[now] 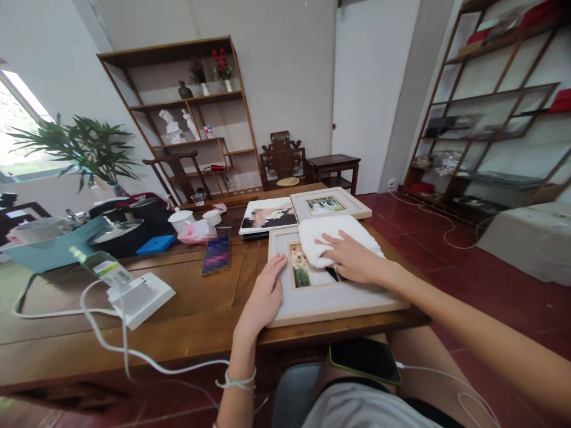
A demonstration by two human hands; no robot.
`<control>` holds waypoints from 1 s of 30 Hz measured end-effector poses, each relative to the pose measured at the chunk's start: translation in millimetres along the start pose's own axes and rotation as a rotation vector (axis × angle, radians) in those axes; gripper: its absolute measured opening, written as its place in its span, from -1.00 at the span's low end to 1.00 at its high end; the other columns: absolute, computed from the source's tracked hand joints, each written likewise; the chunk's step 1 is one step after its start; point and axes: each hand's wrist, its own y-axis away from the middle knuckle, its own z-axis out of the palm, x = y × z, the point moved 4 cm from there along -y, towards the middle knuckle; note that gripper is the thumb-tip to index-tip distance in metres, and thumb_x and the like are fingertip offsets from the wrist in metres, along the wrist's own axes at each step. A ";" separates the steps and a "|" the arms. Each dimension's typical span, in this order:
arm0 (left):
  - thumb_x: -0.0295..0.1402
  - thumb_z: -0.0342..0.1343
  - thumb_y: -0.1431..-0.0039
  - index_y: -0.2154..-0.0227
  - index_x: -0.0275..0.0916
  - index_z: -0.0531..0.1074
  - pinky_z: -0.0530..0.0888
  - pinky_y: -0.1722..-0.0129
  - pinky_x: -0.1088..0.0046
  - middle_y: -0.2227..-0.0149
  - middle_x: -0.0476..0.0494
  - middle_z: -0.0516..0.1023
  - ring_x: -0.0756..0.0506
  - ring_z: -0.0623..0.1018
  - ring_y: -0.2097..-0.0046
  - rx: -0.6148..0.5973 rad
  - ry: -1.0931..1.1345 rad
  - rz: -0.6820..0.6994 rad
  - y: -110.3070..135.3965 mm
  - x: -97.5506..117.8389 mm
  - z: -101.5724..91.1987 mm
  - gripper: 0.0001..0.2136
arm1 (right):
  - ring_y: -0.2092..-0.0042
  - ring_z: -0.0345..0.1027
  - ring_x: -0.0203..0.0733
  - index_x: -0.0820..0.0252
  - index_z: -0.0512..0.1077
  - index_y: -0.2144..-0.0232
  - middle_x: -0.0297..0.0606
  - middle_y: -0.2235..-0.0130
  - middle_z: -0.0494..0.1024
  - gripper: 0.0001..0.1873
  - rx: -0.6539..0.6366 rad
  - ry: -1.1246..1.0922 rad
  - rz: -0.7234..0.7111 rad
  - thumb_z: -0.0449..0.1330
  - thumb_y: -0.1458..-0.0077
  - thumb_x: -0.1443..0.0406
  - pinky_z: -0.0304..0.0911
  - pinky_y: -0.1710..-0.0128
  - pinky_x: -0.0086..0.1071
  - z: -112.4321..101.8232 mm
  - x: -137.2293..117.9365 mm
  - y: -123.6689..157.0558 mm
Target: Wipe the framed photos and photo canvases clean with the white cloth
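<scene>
A picture frame (339, 309) with a pale wooden rim and a wide light mat lies flat near the table's front edge. Its small inner photo (301, 267) is partly covered. My left hand (263, 291) holds the frame's left edge, with its fingers over the rim. Over the upper right of the frame, my right hand (350, 257) presses on a fluffy white cloth (312, 235), fingers spread across it and partly sunk in. Behind lies a second similar frame (352, 202). Beside that, a photo panel (270, 215) rests on something dark.
On the wooden table (187, 315) to the left are a phone (216, 254), a white box (145, 300) with cables, a blue box (156, 244), a white teapot (181, 219) and a dark pot (118, 238). Another phone (363, 359), plugged into a cable, lies on my lap.
</scene>
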 end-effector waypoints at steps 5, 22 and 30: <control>-0.56 -0.15 -0.13 -0.07 -0.21 0.35 0.07 -0.28 0.15 -0.21 -0.19 0.30 -0.09 0.22 -0.26 0.041 0.024 0.031 -0.1 -3.0 0.9 -0.56 | -0.23 0.06 0.11 0.27 0.46 0.12 0.08 -0.16 0.31 -0.58 -0.077 -0.109 -0.076 -0.01 0.02 0.50 -0.01 -0.14 0.11 -22.6 -45.1 43.1; -0.58 -0.16 -0.12 -0.08 -0.26 0.34 0.04 -0.29 0.14 -0.21 -0.21 0.28 -0.11 0.19 -0.28 -0.006 0.026 0.010 0.0 3.2 -0.1 -0.54 | -0.29 -0.09 -0.03 0.20 0.42 0.07 -0.03 -0.22 0.23 -0.55 0.078 -0.035 0.014 0.04 0.05 0.44 -0.16 -0.23 0.04 -1.0 -9.9 36.1; -0.60 -0.17 -0.11 -0.08 -0.30 0.34 0.05 -0.30 0.16 -0.21 -0.23 0.29 -0.12 0.18 -0.28 -0.023 0.012 0.008 0.1 5.8 -1.3 -0.53 | -0.33 -0.28 0.11 0.31 0.38 0.01 0.01 -0.17 0.31 -0.54 0.104 0.025 0.055 -0.02 -0.01 0.48 -0.21 -0.21 0.16 -7.0 33.5 -13.5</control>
